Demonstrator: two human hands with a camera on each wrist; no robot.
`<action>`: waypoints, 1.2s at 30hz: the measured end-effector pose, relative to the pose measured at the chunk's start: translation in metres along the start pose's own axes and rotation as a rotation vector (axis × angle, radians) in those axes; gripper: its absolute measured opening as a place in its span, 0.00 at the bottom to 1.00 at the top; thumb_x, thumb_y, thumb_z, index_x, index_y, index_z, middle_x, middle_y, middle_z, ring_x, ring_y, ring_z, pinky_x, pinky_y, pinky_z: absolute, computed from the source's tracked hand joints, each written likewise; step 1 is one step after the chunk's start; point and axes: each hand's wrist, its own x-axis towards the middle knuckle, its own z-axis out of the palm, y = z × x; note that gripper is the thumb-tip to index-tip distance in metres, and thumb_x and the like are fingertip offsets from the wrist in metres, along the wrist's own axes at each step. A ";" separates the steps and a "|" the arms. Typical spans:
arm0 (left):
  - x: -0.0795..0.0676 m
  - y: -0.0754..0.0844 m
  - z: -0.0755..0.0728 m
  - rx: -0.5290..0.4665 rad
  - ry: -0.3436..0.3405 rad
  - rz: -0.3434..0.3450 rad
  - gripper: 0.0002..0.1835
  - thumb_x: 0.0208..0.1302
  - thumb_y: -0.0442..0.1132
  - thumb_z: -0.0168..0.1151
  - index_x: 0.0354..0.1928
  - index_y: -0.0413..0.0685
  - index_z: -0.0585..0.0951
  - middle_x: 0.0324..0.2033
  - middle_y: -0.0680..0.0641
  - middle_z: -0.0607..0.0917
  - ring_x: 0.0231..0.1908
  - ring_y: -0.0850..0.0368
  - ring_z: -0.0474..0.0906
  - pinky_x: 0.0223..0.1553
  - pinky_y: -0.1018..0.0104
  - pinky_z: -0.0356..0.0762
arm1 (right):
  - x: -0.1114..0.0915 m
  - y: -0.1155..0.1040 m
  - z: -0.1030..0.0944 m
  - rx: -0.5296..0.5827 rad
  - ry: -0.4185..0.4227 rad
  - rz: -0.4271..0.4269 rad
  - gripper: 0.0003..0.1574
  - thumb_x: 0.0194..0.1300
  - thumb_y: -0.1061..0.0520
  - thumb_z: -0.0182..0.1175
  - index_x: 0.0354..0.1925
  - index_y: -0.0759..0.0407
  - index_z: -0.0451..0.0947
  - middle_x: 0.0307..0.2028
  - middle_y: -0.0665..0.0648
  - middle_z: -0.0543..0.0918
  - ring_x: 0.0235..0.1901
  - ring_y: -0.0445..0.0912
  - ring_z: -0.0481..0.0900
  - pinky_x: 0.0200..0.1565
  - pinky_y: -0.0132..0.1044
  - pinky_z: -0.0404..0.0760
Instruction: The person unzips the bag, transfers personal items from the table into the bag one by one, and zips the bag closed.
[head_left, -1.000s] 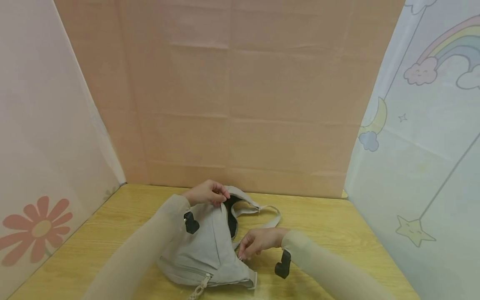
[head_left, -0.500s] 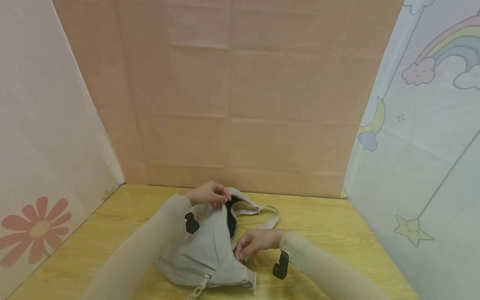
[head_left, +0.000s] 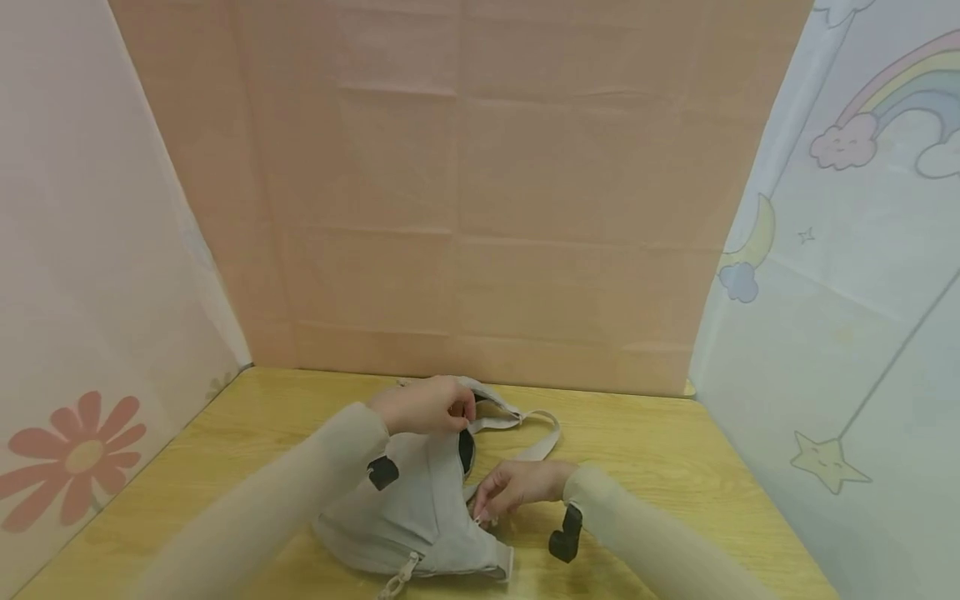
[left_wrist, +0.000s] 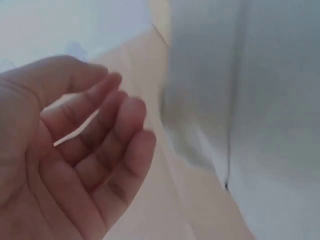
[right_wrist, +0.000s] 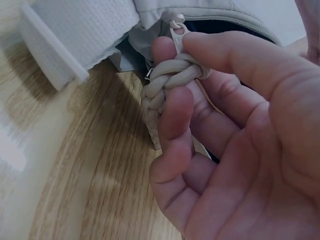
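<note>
A light grey sling bag (head_left: 408,492) lies on the table, its main zipper part open over a dark lining. My right hand (head_left: 521,486) is at the bag's near right corner. In the right wrist view, its thumb and fingers pinch a zipper pull (right_wrist: 178,41) with a braided cord (right_wrist: 170,77), at the end of the toothed track (right_wrist: 240,19). My left hand (head_left: 427,406) is over the bag's far part. In the left wrist view its fingers (left_wrist: 137,155) are loosely curled with nothing between them, beside the grey fabric (left_wrist: 280,115).
The bag's strap (head_left: 551,433) loops out to the right on the wooden table (head_left: 652,467). A second zipper pull with a cord (head_left: 405,571) hangs at the near side. A webbing end with a flat slider (right_wrist: 55,45) sticks out beside the right hand. An orange cloth (head_left: 570,250) stands behind.
My left hand has let go of the bag's zipper edge and moved slightly right and nearer, over the opening. The right hand stays at the zipper pull.
</note>
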 end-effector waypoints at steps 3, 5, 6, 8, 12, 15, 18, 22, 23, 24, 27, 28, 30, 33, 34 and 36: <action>-0.009 0.010 0.004 -0.044 -0.065 0.048 0.06 0.67 0.40 0.60 0.31 0.58 0.82 0.23 0.59 0.78 0.23 0.66 0.71 0.26 0.71 0.71 | -0.001 0.001 -0.001 0.000 0.006 -0.006 0.17 0.69 0.57 0.57 0.47 0.71 0.79 0.37 0.44 0.84 0.35 0.36 0.78 0.34 0.29 0.73; -0.015 0.013 0.009 -0.075 -0.124 0.048 0.08 0.66 0.39 0.61 0.29 0.58 0.81 0.20 0.59 0.78 0.20 0.66 0.72 0.24 0.72 0.71 | -0.001 0.002 -0.001 -0.002 0.008 0.001 0.17 0.69 0.57 0.57 0.47 0.70 0.79 0.36 0.44 0.84 0.34 0.36 0.77 0.33 0.30 0.72; -0.017 0.013 0.011 -0.092 -0.157 0.039 0.08 0.66 0.38 0.61 0.28 0.57 0.81 0.19 0.58 0.78 0.20 0.65 0.73 0.24 0.72 0.72 | -0.001 0.002 -0.001 0.001 0.011 0.004 0.17 0.69 0.57 0.58 0.47 0.70 0.79 0.36 0.44 0.85 0.34 0.36 0.76 0.33 0.30 0.72; -0.020 0.013 0.018 -0.134 -0.212 0.017 0.08 0.64 0.36 0.61 0.27 0.55 0.82 0.18 0.57 0.80 0.19 0.64 0.76 0.25 0.72 0.75 | -0.001 0.002 -0.001 0.010 0.015 0.005 0.17 0.69 0.57 0.58 0.47 0.70 0.79 0.36 0.44 0.85 0.33 0.36 0.75 0.33 0.30 0.71; -0.023 0.009 0.029 -0.226 -0.285 -0.008 0.07 0.60 0.32 0.63 0.28 0.53 0.82 0.21 0.56 0.82 0.22 0.64 0.79 0.27 0.72 0.78 | -0.002 0.003 -0.001 0.047 0.009 0.004 0.16 0.68 0.59 0.58 0.47 0.73 0.78 0.37 0.45 0.85 0.34 0.36 0.76 0.34 0.30 0.71; -0.022 0.006 0.036 -0.301 -0.342 0.012 0.06 0.59 0.30 0.64 0.34 0.49 0.83 0.21 0.56 0.82 0.22 0.66 0.75 0.26 0.73 0.74 | -0.003 0.003 -0.001 0.064 0.001 -0.002 0.17 0.68 0.60 0.58 0.48 0.75 0.77 0.37 0.46 0.85 0.35 0.36 0.77 0.35 0.29 0.72; -0.021 0.002 0.041 -0.352 -0.404 0.045 0.11 0.57 0.30 0.66 0.42 0.48 0.82 0.22 0.56 0.81 0.21 0.67 0.72 0.24 0.75 0.71 | -0.003 0.004 -0.001 0.065 -0.004 -0.009 0.18 0.67 0.61 0.58 0.48 0.76 0.77 0.36 0.45 0.85 0.35 0.35 0.77 0.36 0.28 0.72; -0.019 -0.001 0.049 -0.379 -0.454 0.078 0.13 0.56 0.30 0.69 0.44 0.48 0.82 0.24 0.56 0.81 0.22 0.69 0.72 0.25 0.76 0.69 | -0.002 0.005 -0.001 0.085 -0.018 -0.018 0.19 0.68 0.61 0.58 0.49 0.77 0.75 0.36 0.44 0.85 0.35 0.34 0.77 0.37 0.28 0.73; -0.019 -0.002 0.051 -0.381 -0.458 0.083 0.13 0.55 0.29 0.69 0.42 0.48 0.83 0.24 0.56 0.81 0.23 0.69 0.72 0.25 0.76 0.69 | -0.002 0.005 -0.001 0.091 -0.021 -0.020 0.19 0.68 0.61 0.57 0.50 0.77 0.75 0.36 0.44 0.85 0.35 0.34 0.77 0.37 0.28 0.74; -0.019 -0.002 0.053 -0.375 -0.457 0.090 0.12 0.55 0.29 0.69 0.41 0.47 0.83 0.24 0.56 0.80 0.23 0.69 0.71 0.25 0.76 0.69 | -0.002 0.006 -0.001 0.097 -0.024 -0.018 0.20 0.68 0.61 0.57 0.50 0.77 0.75 0.36 0.44 0.85 0.35 0.34 0.76 0.38 0.28 0.74; -0.019 -0.001 0.056 -0.354 -0.455 0.103 0.10 0.54 0.29 0.70 0.38 0.47 0.84 0.23 0.57 0.80 0.23 0.70 0.70 0.26 0.76 0.68 | -0.002 0.006 0.000 0.096 -0.025 -0.020 0.20 0.68 0.60 0.57 0.50 0.78 0.75 0.36 0.44 0.84 0.34 0.34 0.75 0.37 0.29 0.73; -0.019 0.000 0.058 -0.334 -0.449 0.108 0.09 0.54 0.29 0.70 0.37 0.48 0.85 0.23 0.57 0.81 0.23 0.70 0.70 0.26 0.77 0.68 | -0.002 0.006 0.000 0.095 -0.023 -0.026 0.20 0.68 0.60 0.57 0.50 0.78 0.74 0.36 0.44 0.84 0.34 0.34 0.75 0.36 0.28 0.73; -0.020 0.001 0.060 -0.288 -0.434 0.117 0.09 0.53 0.30 0.71 0.36 0.50 0.85 0.22 0.58 0.81 0.23 0.71 0.69 0.26 0.77 0.68 | -0.002 0.006 0.000 0.098 -0.021 -0.025 0.21 0.68 0.60 0.57 0.50 0.79 0.74 0.35 0.43 0.84 0.32 0.34 0.74 0.35 0.28 0.72; -0.020 0.003 0.063 -0.227 -0.404 0.114 0.10 0.50 0.31 0.73 0.33 0.54 0.86 0.20 0.59 0.80 0.22 0.72 0.68 0.26 0.77 0.68 | -0.001 0.007 0.000 0.102 -0.018 -0.036 0.21 0.68 0.61 0.56 0.49 0.81 0.72 0.34 0.42 0.84 0.30 0.34 0.72 0.34 0.27 0.71; -0.020 0.004 0.064 -0.207 -0.391 0.115 0.10 0.49 0.31 0.73 0.32 0.55 0.86 0.19 0.59 0.80 0.21 0.72 0.68 0.25 0.77 0.67 | -0.001 0.007 0.000 0.103 -0.018 -0.040 0.21 0.68 0.61 0.55 0.50 0.81 0.71 0.34 0.42 0.84 0.30 0.34 0.72 0.33 0.27 0.71; -0.020 0.005 0.066 -0.186 -0.373 0.109 0.10 0.48 0.32 0.74 0.31 0.56 0.86 0.18 0.59 0.79 0.20 0.72 0.68 0.25 0.77 0.67 | -0.001 0.006 0.000 0.108 -0.020 -0.047 0.22 0.68 0.62 0.54 0.50 0.82 0.70 0.34 0.41 0.83 0.30 0.33 0.72 0.33 0.27 0.71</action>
